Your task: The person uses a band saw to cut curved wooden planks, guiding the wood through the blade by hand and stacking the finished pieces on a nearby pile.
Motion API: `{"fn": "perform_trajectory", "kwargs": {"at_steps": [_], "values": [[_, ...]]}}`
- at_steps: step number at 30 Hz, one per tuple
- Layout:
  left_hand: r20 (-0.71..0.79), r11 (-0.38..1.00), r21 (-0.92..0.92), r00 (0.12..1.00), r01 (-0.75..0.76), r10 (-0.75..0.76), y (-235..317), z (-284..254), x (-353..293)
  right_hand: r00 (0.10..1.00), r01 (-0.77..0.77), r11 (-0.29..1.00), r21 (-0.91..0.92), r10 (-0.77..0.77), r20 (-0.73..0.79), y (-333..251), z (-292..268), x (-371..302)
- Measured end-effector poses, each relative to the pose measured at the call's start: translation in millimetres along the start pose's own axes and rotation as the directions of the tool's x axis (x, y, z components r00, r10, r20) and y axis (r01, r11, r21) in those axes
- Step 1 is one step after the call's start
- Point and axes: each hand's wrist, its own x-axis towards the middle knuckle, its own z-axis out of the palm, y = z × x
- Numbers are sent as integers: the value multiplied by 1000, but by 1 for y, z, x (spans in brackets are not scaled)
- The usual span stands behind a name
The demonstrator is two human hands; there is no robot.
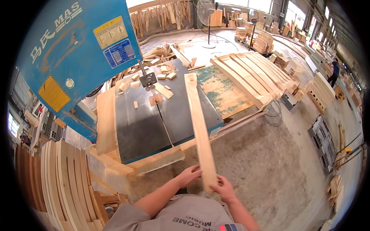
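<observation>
A long pale wooden board [201, 131] slants from my body out over the black table [140, 133] of a blue band saw [83, 42]. Its far end, with a round knot-like mark, reaches over the right part of the table. My right hand [224, 189] grips the board's near end from the right. Against its left edge, a little farther up, my left hand [190, 176] is closed, its fingertips partly hidden by the board. The saw's blade guide [148, 80] hangs over the table's slot, left of the board.
Wood offcuts [166, 73] litter the table's far side. Right of it, several shaped boards [250, 75] lie on a worn wooden panel [221, 92]. Curved boards [65, 177] stand stacked at my left. Farther off are a fan [206, 17], wood stacks [264, 41] and another person [333, 72].
</observation>
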Motion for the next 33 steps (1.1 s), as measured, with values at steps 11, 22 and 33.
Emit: {"fn": "perform_trajectory", "kwargs": {"at_steps": [11,22,33], "values": [[-447,959,-155,882,-238,147,-25,-178,-154,686,224,871,-436,177,706,-6,103,95],[-530,617,-723,822,-311,-207,-46,-186,-207,936,285,853,-437,-149,319,-85,105,217],[-738,455,-651,646,-607,-194,-50,-168,-194,451,519,330,-788,-889,-75,-199,64,457]]}}
